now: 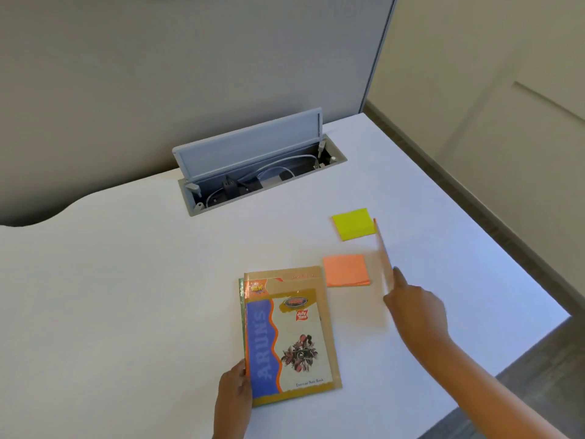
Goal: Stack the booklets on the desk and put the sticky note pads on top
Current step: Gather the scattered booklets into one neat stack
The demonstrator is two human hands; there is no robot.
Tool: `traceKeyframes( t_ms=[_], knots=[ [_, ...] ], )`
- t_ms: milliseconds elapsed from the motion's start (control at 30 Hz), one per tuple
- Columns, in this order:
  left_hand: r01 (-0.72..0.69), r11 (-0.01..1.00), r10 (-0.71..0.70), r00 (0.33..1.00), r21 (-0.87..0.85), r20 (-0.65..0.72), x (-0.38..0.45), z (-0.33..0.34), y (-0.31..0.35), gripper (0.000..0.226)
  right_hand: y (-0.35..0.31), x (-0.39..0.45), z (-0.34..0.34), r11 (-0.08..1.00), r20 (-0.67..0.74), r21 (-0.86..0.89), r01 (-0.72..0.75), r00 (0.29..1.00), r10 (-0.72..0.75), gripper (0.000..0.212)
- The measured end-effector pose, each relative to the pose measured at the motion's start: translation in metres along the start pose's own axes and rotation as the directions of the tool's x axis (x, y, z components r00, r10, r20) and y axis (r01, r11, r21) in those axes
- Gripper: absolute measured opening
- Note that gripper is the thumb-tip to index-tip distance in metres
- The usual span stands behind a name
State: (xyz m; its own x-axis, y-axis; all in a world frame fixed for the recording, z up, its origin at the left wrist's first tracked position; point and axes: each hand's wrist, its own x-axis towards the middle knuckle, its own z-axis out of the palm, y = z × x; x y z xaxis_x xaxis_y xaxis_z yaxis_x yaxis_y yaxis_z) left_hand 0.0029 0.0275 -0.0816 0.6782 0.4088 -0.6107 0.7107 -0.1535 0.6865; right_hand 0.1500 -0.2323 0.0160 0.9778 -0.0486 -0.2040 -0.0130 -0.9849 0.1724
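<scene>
A stack of booklets [289,337] lies on the white desk [126,280]; the top one has a tan cover with a blue band. My left hand [234,391] grips the stack's lower left edge. My right hand [411,308] holds another thin booklet [381,248] just right of the stack. It is tilted up on edge and blurred by motion. An orange sticky note pad [346,270] lies flat by the stack's upper right corner. Further back lies a yellow-green sticky note pad [354,224], whose right edge the held booklet partly crosses.
An open grey cable box [259,182] with its lid [250,144] raised is set into the desk at the back, with plugs and white cables inside. A partition wall stands behind it. The desk's right edge [474,223] drops to the floor.
</scene>
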Motion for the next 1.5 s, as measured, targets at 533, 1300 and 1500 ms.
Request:
traceKeyframes(
  t_ms=[533, 1300, 1500],
  knots=[
    [0.027, 0.990, -0.017, 0.997, 0.139, -0.073, -0.018, 0.006, 0.004, 0.022, -0.118, -0.082, 0.055, 0.907, 0.220, 0.419, 0.049, 0.963, -0.154, 0.062],
    [0.051, 0.934, -0.006, 0.992, 0.355, -0.126, -0.015, 0.014, 0.016, 0.035, -0.142, -0.092, 0.077, 0.747, 0.194, 0.407, 0.525, 0.750, -0.633, 0.069],
    [0.234, 0.968, -0.225, 0.970, 0.094, -0.091, 0.014, 0.005, 0.039, 0.034, -0.105, -0.053, 0.063, 0.648, 0.347, 0.699, -0.302, 0.936, 0.062, 0.055]
  ],
)
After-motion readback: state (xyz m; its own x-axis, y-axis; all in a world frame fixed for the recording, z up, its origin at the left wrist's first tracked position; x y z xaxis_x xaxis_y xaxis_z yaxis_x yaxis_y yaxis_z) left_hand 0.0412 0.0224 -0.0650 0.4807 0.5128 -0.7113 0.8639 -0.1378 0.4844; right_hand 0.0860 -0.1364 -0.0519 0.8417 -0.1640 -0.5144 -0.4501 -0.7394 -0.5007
